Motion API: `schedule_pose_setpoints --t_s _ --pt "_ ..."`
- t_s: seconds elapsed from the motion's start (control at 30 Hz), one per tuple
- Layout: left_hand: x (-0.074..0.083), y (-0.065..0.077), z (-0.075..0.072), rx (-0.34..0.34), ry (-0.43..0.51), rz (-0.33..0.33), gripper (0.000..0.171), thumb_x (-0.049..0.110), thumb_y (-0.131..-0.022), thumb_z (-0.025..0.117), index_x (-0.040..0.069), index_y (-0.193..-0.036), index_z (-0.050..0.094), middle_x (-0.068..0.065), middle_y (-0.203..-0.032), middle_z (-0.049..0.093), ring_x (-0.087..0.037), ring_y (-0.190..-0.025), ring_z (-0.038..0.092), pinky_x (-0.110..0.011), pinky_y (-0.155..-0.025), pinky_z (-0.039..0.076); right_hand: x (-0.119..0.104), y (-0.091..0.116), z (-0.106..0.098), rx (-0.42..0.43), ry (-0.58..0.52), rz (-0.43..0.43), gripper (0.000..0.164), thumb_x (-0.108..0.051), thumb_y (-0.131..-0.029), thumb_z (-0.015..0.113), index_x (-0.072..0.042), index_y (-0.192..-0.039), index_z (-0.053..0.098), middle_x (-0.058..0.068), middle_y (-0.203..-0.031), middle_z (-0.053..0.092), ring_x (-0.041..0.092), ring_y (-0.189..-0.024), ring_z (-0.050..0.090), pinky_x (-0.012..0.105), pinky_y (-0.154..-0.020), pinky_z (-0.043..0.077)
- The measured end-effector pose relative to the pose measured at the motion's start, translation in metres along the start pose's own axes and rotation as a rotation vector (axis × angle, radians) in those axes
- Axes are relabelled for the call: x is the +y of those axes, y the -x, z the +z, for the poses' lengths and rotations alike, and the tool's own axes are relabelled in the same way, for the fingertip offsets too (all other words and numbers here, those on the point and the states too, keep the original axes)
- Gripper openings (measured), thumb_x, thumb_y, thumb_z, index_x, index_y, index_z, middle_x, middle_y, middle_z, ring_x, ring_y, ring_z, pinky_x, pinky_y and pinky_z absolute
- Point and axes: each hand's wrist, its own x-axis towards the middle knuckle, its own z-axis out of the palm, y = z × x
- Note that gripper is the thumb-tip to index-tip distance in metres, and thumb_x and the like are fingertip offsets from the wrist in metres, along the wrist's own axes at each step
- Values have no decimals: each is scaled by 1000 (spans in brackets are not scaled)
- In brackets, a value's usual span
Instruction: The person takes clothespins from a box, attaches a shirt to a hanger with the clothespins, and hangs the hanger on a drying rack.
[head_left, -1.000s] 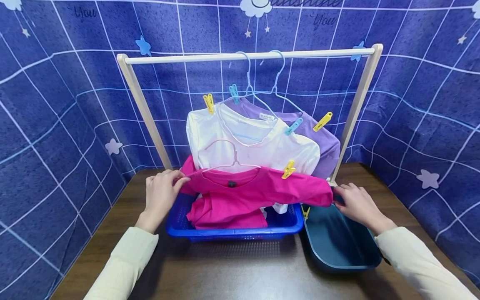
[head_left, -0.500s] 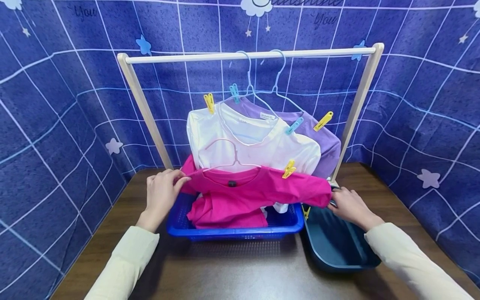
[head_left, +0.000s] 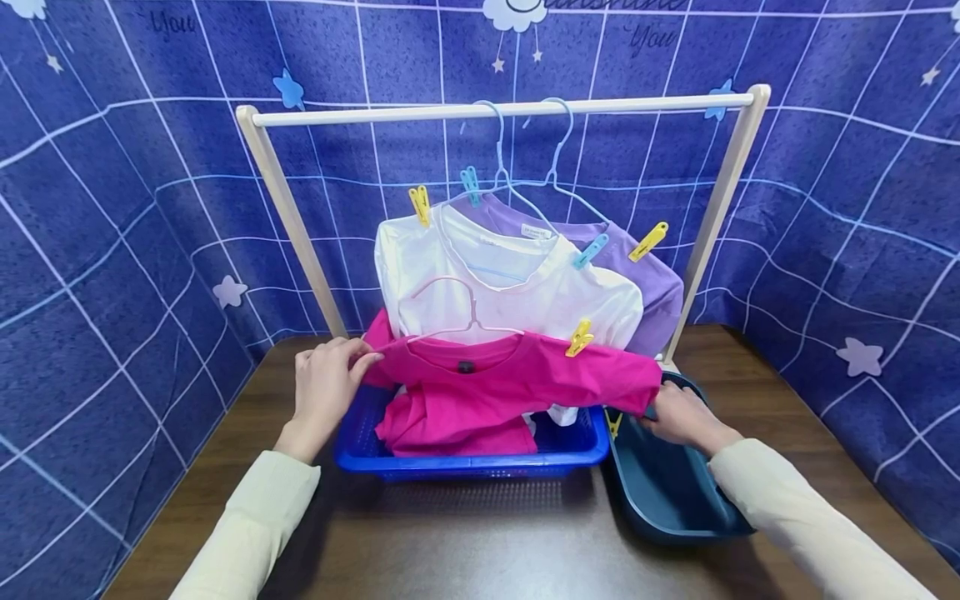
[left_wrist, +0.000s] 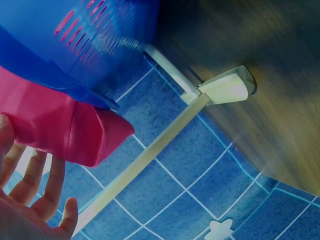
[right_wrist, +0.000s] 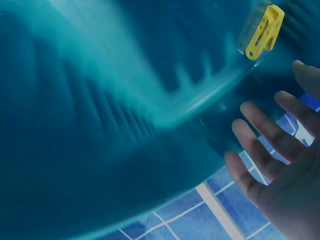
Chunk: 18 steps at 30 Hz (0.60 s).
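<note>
A pink shirt [head_left: 592,375] on a pale pink hanger [head_left: 473,317] spreads across the blue basket [head_left: 480,464]. One yellow clothespin [head_left: 579,338] is clipped at its right shoulder. My left hand [head_left: 327,387] pinches the shirt's left shoulder between thumb and fingers; the left wrist view shows pink cloth [left_wrist: 55,125] at the thumb. Over the dark teal tub [head_left: 667,500] is my right hand [head_left: 684,417], its fingertips partly hidden behind the pink sleeve. In the right wrist view its fingers [right_wrist: 262,125] are spread, apart from a yellow clothespin [right_wrist: 265,32] inside the tub.
Behind stands a wooden drying rack [head_left: 510,109] with a white shirt [head_left: 420,258] and a purple shirt [head_left: 652,283] on blue hangers, clipped with yellow and blue clothespins. A patterned blue cloth [head_left: 150,250] surrounds the brown table [head_left: 420,542] at the back and sides.
My right hand has moved left and slightly down, from the tub's far right rim to over the tub beside the pink sleeve. My left hand keeps its grip on the shirt.
</note>
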Motion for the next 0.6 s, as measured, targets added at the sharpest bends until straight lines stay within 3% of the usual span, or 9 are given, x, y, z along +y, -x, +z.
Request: schedule_pose_setpoints --t_s 0.17,0.27,0.4,0.6 --pt "-1 0 1 1 4 5 21 33 -80 66 13 -86 68 -10 -77 67 -31 -74 60 -49 -75 34 1 -3 6 -46 -98 32 17 -22 -73 71 -11 -75 58 4 -72 59 18 -64 52 33 -55 40" --pt "-1 0 1 -2 6 5 21 33 -80 66 13 -87 68 -10 -77 67 -31 -74 59 -48 -75 34 1 -3 10 -65 -139 55 18 -19 -73 71 -11 -77 56 4 -75 57 16 -64 49 28 -53 36" --pt "-1 0 1 -4 2 0 22 35 -80 65 14 -87 68 -10 -78 67 -31 -74 60 -48 -75 33 1 -3 18 -43 -138 28 23 -16 -71 73 -6 -83 55 10 -84 58 21 -70 53 33 -56 41" --pt "0 -1 1 -5 2 -3 23 35 -81 65 13 -88 68 -10 -78 67 -31 -75 60 -49 -76 34 2 -2 28 -2 -97 -71 22 -10 -70 72 -4 -81 54 10 -79 56 25 -67 56 38 -55 44"
